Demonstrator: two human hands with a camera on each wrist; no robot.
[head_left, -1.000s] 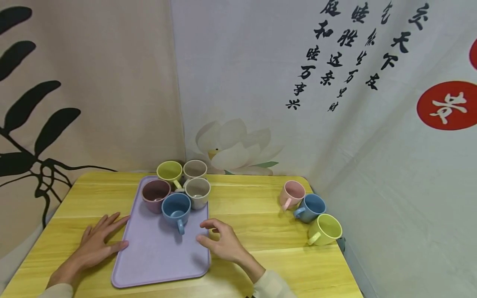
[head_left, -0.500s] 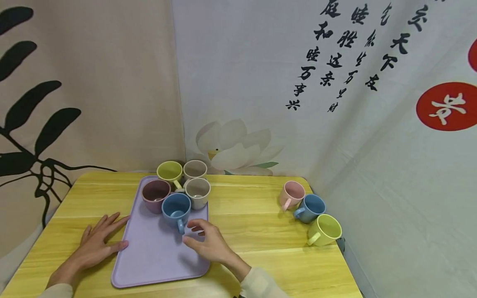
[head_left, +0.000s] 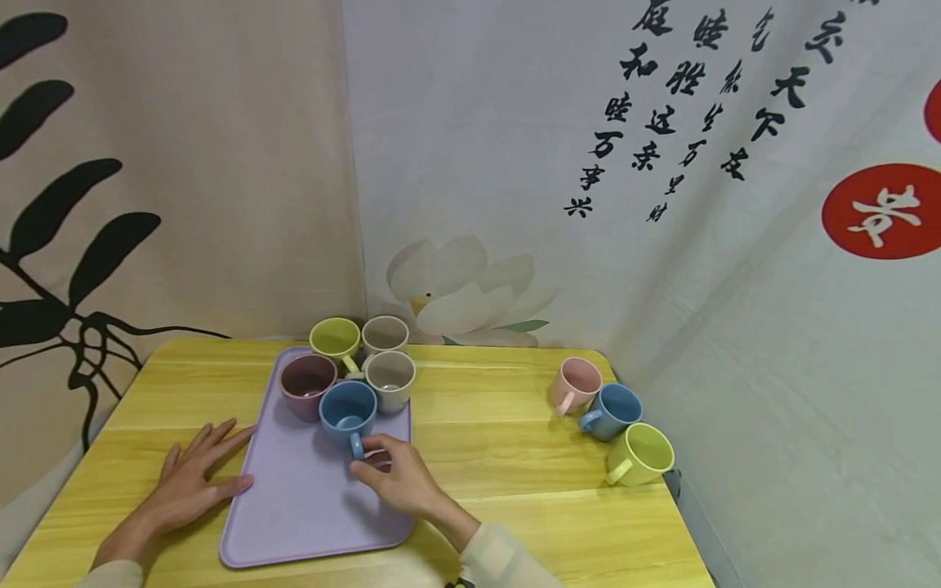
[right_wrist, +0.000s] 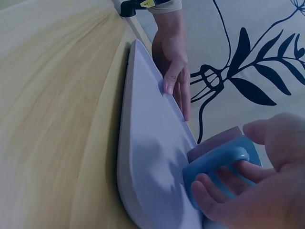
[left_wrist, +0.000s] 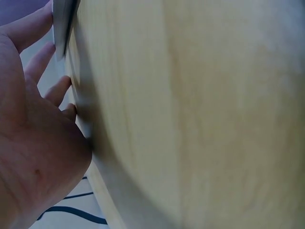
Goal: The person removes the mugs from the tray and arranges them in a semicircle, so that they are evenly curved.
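Plainly unlabelled, the blue cup point(head_left: 348, 411) has its handle pinched by the right hand point(head_left: 399, 483); left hand point(head_left: 193, 478) lies spread.

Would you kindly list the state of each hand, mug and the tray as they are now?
Right hand: fingers curled at the blue mug's handle.
Blue mug: upright on the tray.
Left hand: flat on the table, thumb touching the tray's edge.
Tray: flat on the table, holding four mugs.
Green mug: on the table, off the tray.

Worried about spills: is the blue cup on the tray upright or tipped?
Upright: the blue cup stands on the tray, rim facing up. Contents: cannot tell.
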